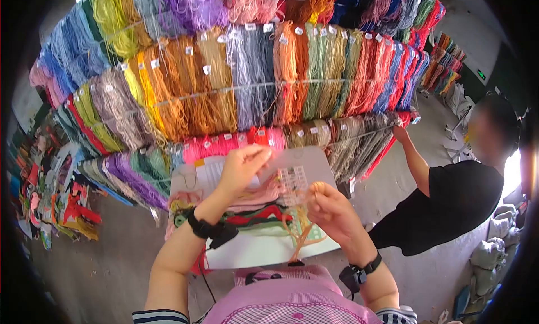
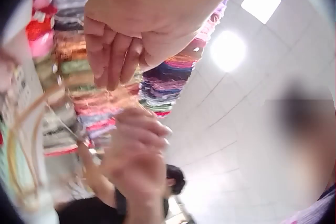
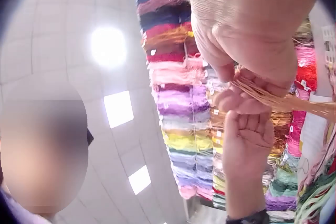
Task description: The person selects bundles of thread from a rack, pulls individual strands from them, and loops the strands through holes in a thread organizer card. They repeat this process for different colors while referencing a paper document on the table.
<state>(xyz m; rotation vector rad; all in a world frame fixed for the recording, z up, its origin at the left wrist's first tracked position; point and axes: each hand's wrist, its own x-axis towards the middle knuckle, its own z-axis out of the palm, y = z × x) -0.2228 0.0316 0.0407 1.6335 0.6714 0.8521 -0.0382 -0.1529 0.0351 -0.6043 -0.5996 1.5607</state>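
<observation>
In the head view my right hand (image 1: 331, 209) grips a hank of tan-orange thread (image 3: 294, 102), whose strands hang toward the table. The right wrist view shows the thread running out between the bent fingers. My left hand (image 1: 242, 169) is raised to the left of it, fingers bent and their tips close together; I cannot tell whether a strand lies between them. A loose tan loop (image 2: 42, 108) curves near its fingertips in the left wrist view. Close by the right hand is a pale card with rows of holes (image 1: 295, 183). Pink thread (image 1: 261, 192) lies below the hands.
A white table (image 1: 241, 254) carries red and green skeins (image 1: 261, 216) and a paper sheet (image 1: 210, 172). Behind it rises a rack of labelled thread hanks (image 1: 252, 71) in many colours. At right a person in black (image 1: 449, 200) reaches to the rack. White sacks (image 1: 487, 254) stand beyond.
</observation>
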